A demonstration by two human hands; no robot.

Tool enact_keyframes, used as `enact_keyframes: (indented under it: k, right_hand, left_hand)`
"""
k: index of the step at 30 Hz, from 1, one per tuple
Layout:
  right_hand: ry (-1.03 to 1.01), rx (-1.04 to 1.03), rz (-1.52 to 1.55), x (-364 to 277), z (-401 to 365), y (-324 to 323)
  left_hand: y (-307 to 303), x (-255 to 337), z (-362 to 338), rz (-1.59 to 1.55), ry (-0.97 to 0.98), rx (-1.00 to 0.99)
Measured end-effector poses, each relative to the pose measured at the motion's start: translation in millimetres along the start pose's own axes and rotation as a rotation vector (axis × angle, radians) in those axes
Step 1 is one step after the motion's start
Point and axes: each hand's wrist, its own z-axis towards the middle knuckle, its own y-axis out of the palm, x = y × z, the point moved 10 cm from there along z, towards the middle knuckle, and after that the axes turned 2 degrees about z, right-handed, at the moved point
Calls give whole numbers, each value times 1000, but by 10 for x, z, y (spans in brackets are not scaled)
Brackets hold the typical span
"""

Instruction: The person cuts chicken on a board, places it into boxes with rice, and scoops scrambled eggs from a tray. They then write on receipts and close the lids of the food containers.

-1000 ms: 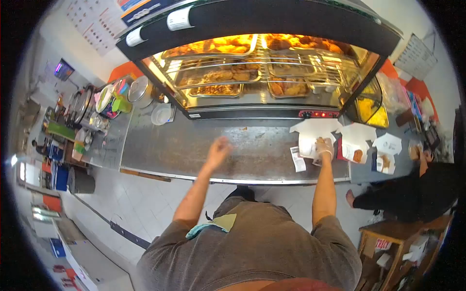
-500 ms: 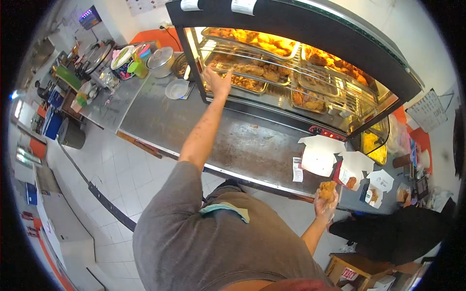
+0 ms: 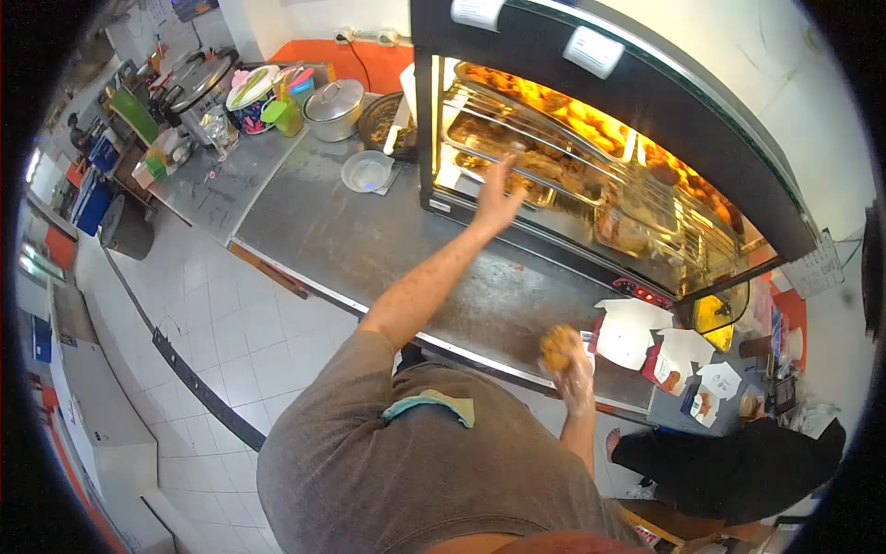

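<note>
My right hand [image 3: 578,377], in a clear plastic glove, grips a piece of fried chicken [image 3: 557,349] above the front part of the steel counter [image 3: 461,319]. Bare and with fingers apart, my left hand [image 3: 498,203] reaches up to the lower front of the glass food warmer [image 3: 452,208]. Behind that hand, wire racks inside the lit warmer carry metal trays of chicken [image 3: 563,171]. To the right of my right hand stand an open white and red box [image 3: 629,334], a second open box [image 3: 678,355] with chicken in it, and a smaller one [image 3: 711,392].
A clear plastic bowl [image 3: 366,172], a lidded pot [image 3: 334,106] and a pan with a white-handled knife [image 3: 397,129] sit left of the warmer. At the right, a person in dark clothing [image 3: 738,466] is close to the counter. A yellow-filled container [image 3: 712,321] stands behind the boxes.
My left hand has moved right along the warmer's front. The chicken in my right hand has come up and left, over the counter. The view has also shifted.
</note>
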Motion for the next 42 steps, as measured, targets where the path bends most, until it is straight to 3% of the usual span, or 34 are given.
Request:
enact_keyframes:
  k: [3,5,7,9,12,15,17,18,19,21,22,26,27,30,32,34,35,37,42]
  right_hand:
    - [61,-116,-20,110,741,867]
    - [-116,-212,-119,-6,1357,1322]
    - [-151,-193,-11,-170,1787,1847]
    - [-278,-134,-39,-397,2148,2277]
    - [-434,28,-10,-571,2887,2400]
    - [-519,340,-298,-558,3116,2259]
    - [-865,384,-148,-600,2773,2324]
    - [-941,543,-211,-561,2665,2225]
    - [-944,549,-217,-564,2690,2233]
    - [-294,629,266,30,2826,2182]
    - [-468,681,329,8,3066,1934]
    - [-443,725,286,-69,3130,1672]
    - [-622,747,-195,-263,3172,1321]
    - [-883,738,-1103,-681,2993,899]
    - [-501,667,-82,-653,2461,954]
    - [-500,652,-569,-903,2467,493]
    - [-422,689,-339,-922,2322,466]
    - [-393,644,-386,-1026,2049,698]
    - [-384,498,-378,-856,1814,745]
  left_hand:
    - [-211,224,-96,65,-33,-155]
    - [-625,341,-180,20,-58,-156]
    - [-1053,184,-367,-43,-164,-183]
    - [-1469,-169,-692,-81,-312,-205]
    - [-2053,-689,-1278,-104,-577,-185]
    - [-2452,-1036,-1774,-121,-660,-204]
    - [-2623,-1116,-1869,-184,-726,-166]
    - [-2636,-1130,-1833,-191,-728,-177]
    - [-2653,-1170,-1834,-176,-770,-185]
    - [-2632,-1216,-1855,-162,-834,-195]
    - [-2530,-1224,-1749,-180,-772,-214]
    - [-2111,-1017,-1208,-247,-696,-367]
    - [-2018,-956,-1083,-272,-664,-385]
    - [-1793,-956,-892,-349,-601,-414]
    - [-1648,-922,-869,-397,-589,-426]
    - [-1398,-955,-988,-505,-848,-476]
    - [-1310,-933,-976,-509,-853,-476]
    - [-1084,-877,-1031,-725,-957,-465]
    - [-704,-481,-1142,-813,-926,-521]
